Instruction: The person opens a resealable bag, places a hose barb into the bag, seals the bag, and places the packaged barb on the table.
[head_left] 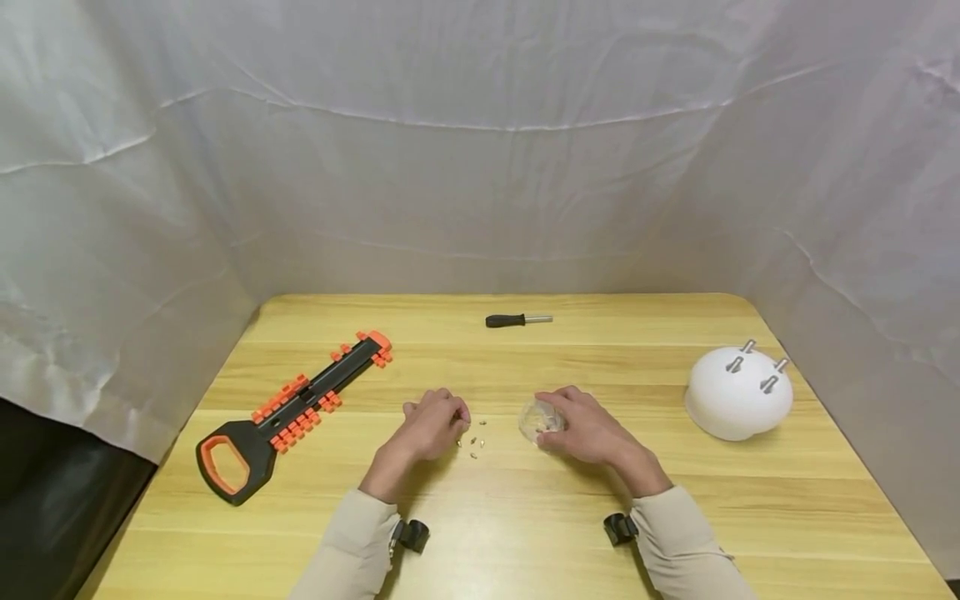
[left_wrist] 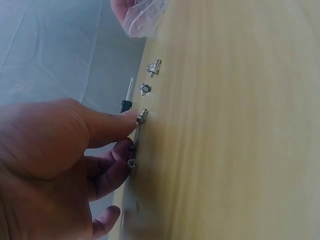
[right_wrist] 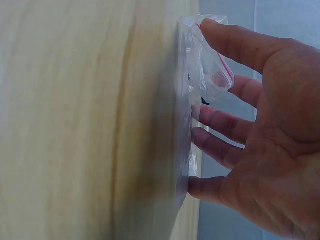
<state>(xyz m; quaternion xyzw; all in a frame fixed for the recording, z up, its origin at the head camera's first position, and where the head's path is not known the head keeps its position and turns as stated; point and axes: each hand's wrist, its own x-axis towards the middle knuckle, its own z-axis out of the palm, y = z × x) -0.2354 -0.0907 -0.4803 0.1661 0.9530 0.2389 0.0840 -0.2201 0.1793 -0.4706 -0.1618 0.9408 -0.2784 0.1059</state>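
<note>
On the wooden table my left hand (head_left: 433, 423) is bent down over several small shiny metal pieces (head_left: 473, 440). In the left wrist view its thumb (left_wrist: 117, 129) reaches straight out, the tip right at one metal piece (left_wrist: 142, 116). The other fingers are loosely curved, and no piece shows between them and the thumb. My right hand (head_left: 588, 427) holds a clear plastic zip bag (head_left: 531, 419) at the table. Seen from the right wrist, its thumb and index finger grip the bag's (right_wrist: 192, 37) red-striped mouth, while the other fingertips rest along its lower part.
A black and orange handled tool (head_left: 307, 400) with orange teeth lies on the left. At the back is a black-handled screwdriver-like tool (head_left: 517, 320). To the right stands a white dome (head_left: 738, 408) bearing metal prongs. Pale fabric (head_left: 480, 183) hangs behind the table.
</note>
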